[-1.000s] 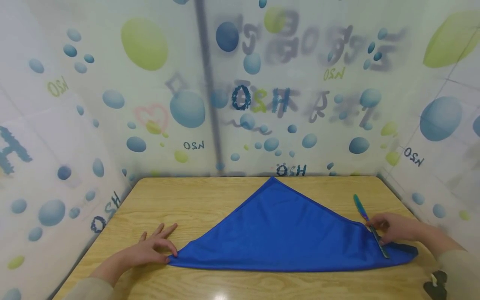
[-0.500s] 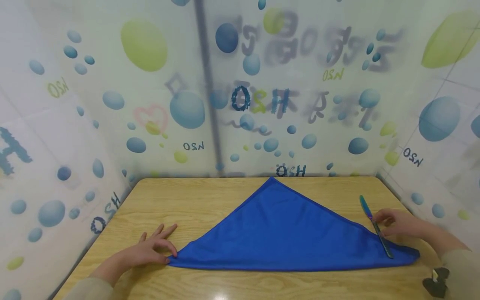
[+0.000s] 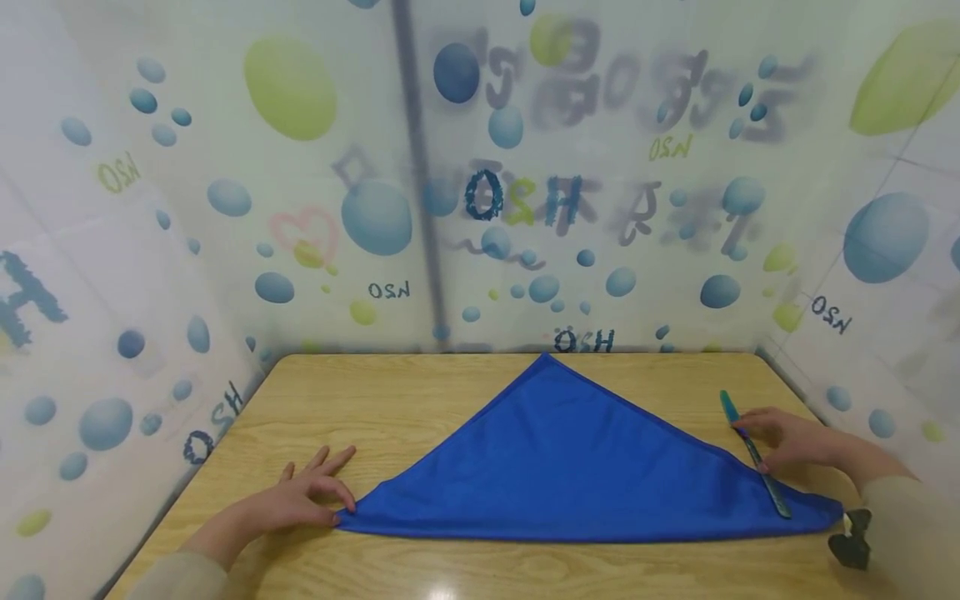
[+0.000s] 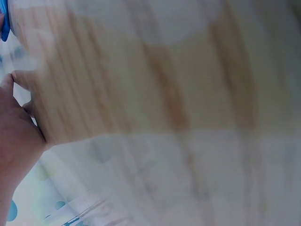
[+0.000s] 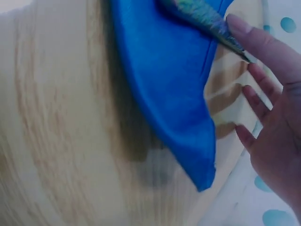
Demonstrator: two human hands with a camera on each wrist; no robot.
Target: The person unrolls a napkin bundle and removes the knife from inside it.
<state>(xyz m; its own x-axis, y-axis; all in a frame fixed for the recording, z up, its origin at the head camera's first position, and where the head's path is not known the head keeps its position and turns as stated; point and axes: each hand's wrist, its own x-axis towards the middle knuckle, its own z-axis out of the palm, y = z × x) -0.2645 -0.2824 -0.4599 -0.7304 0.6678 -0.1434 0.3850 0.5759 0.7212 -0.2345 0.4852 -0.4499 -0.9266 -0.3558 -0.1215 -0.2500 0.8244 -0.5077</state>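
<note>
A blue cloth (image 3: 570, 467), folded into a triangle, lies on the table with its peak at the far edge. At its left corner my left hand (image 3: 288, 502) pinches the tip between thumb and index finger, the other fingers spread. My right hand (image 3: 798, 443) holds a rainbow-coloured table knife (image 3: 777, 497) between thumb and index finger. The knife slants over the cloth's right edge, its patterned handle (image 5: 200, 14) above the cloth and its other end pointing to the far side. In the left wrist view only a scrap of the cloth (image 4: 5, 23) shows.
The wood-grain table (image 3: 360, 400) ends at a patterned curtain (image 3: 495, 275) behind, with more curtain on both sides. A black device (image 3: 851, 540) sits at my right wrist, near the cloth's right corner.
My right hand has moved slightly right with the knife. The cloth's right corner, darkly creased a second ago, now lies flatter and further right. My left hand has stayed put.
</note>
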